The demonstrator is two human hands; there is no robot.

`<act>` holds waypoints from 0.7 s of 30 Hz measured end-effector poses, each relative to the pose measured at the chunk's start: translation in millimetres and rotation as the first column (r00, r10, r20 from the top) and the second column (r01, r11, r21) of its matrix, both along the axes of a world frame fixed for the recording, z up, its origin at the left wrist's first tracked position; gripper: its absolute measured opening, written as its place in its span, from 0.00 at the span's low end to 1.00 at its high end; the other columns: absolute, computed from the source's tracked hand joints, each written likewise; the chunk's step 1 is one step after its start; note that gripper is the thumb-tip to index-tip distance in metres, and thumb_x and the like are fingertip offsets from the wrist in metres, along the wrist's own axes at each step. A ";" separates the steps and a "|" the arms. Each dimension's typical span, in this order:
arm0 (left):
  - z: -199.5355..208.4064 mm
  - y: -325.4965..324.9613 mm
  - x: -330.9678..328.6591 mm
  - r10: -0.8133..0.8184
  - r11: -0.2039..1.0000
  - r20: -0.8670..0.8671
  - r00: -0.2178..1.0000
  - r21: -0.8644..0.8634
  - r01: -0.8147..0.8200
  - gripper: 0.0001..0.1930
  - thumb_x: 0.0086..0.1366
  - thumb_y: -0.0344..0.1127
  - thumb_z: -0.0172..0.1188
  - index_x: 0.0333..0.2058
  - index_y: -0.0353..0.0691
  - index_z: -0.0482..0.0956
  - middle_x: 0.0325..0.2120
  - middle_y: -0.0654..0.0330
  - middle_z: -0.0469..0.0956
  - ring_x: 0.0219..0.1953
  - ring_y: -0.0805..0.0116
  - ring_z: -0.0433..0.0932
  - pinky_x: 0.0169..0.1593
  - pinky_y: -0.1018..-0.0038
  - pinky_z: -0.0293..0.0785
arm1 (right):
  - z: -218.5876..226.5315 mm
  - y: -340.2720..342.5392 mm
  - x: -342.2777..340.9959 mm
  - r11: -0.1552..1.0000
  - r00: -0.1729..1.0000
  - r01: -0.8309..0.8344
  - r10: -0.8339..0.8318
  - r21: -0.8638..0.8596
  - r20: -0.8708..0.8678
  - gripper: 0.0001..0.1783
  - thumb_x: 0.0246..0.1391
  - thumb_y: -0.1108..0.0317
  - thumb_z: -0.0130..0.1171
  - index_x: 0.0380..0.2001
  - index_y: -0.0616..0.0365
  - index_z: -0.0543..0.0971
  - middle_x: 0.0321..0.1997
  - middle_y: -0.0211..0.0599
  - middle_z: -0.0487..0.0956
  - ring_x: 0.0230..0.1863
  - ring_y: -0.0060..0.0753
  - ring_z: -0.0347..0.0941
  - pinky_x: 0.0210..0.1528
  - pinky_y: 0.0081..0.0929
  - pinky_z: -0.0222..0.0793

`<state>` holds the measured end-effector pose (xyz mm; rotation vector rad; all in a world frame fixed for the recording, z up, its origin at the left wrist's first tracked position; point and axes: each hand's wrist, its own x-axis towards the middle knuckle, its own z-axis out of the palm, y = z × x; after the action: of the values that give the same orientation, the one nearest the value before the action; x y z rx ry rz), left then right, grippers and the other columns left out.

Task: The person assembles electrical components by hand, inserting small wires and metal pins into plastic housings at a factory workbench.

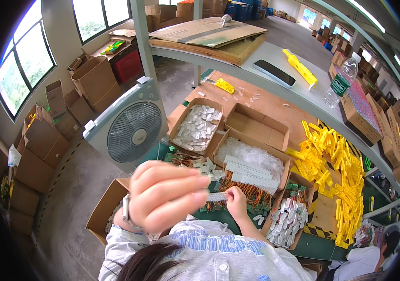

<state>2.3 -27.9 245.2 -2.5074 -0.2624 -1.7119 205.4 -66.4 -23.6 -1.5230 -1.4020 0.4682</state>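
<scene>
Strip (216, 196): where is it, head view?

Right end is pinched in the right hand (237, 203), thumb and fingers closed on it. Pale, dotted, runs left from that pinch.

Left hand (169, 194) gripping it too?

Can't tell. Fingers curled, blurred, nearer the camera. They overlap the strip's left end in view; contact or not, unclear.

What's around the grip?

Wires (251, 199) near it, on the right hand's far side. Dotted sheets (251, 174) lie over them, a bit farther off. Translucent pieces (251, 151) past those. White parts (286, 225) right of the grip, bodyward. Yellow parts (340, 187) well right. Fan (137, 129) well left and beyond.

How will it handle?

Judging by looks: very light, thin plastic. Probably holds flat over that length but flexes if pushed end to end. Surface seems smooth, so may slip in dry fingers. Sharp bend might crease or crack it.

Where to take hold?

End pinch like the right hand's should do, flat between thumb and fingers. Second light pinch at the left end would stop it twisting. I'd avoid squeezing mid-span.
</scene>
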 end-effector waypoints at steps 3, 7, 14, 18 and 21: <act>28.9 -65.0 -10.9 0.222 0.968 0.099 0.970 0.099 -0.232 0.18 0.58 0.35 0.50 0.48 0.59 0.65 0.34 0.71 0.69 0.33 0.69 0.65 0.31 0.71 0.58 | 1.1 -0.4 0.3 0.999 0.998 -0.038 0.036 0.034 0.049 0.06 0.38 0.85 0.53 0.22 0.64 0.68 0.21 0.40 0.71 0.23 0.35 0.70 0.26 0.26 0.66; 45.8 -33.7 -14.0 0.032 0.888 -0.063 0.998 0.460 0.001 0.24 0.56 0.31 0.53 0.52 0.48 0.58 0.33 0.58 0.71 0.31 0.59 0.69 0.28 0.69 0.68 | -15.4 -7.4 21.5 0.997 0.998 0.066 -0.066 -0.034 0.011 0.06 0.39 0.84 0.53 0.22 0.64 0.69 0.21 0.40 0.71 0.23 0.34 0.71 0.27 0.26 0.66; 24.1 -48.3 13.4 0.166 0.937 0.197 0.966 0.275 -0.217 0.21 0.60 0.36 0.50 0.52 0.60 0.62 0.35 0.73 0.68 0.36 0.68 0.63 0.33 0.71 0.58 | -14.2 -16.7 24.8 0.995 0.998 0.060 -0.062 -0.081 -0.023 0.05 0.40 0.81 0.55 0.22 0.62 0.69 0.22 0.39 0.72 0.24 0.37 0.71 0.27 0.29 0.65; 0.5 -27.9 30.0 0.023 0.997 -0.140 0.990 -0.066 -0.032 0.20 0.44 0.30 0.61 0.39 0.41 0.71 0.36 0.63 0.75 0.33 0.69 0.74 0.33 0.75 0.69 | 6.4 -10.5 16.9 0.999 0.997 0.026 -0.023 0.037 -0.075 0.05 0.40 0.82 0.53 0.21 0.63 0.69 0.22 0.40 0.71 0.23 0.37 0.71 0.27 0.27 0.65; -96.8 3.8 63.8 -0.041 0.891 -0.498 0.866 -0.410 -0.194 0.24 0.45 0.34 0.63 0.42 0.36 0.69 0.39 0.56 0.72 0.39 0.58 0.71 0.44 0.68 0.67 | 13.4 -3.4 15.6 0.999 0.992 0.020 -0.016 0.027 -0.127 0.05 0.40 0.82 0.54 0.22 0.63 0.70 0.22 0.40 0.71 0.24 0.37 0.71 0.27 0.27 0.65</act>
<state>66.1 -24.2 148.4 -3.0956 -0.7753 -0.9901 221.0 -69.9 -10.3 -1.4560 -1.2900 0.5228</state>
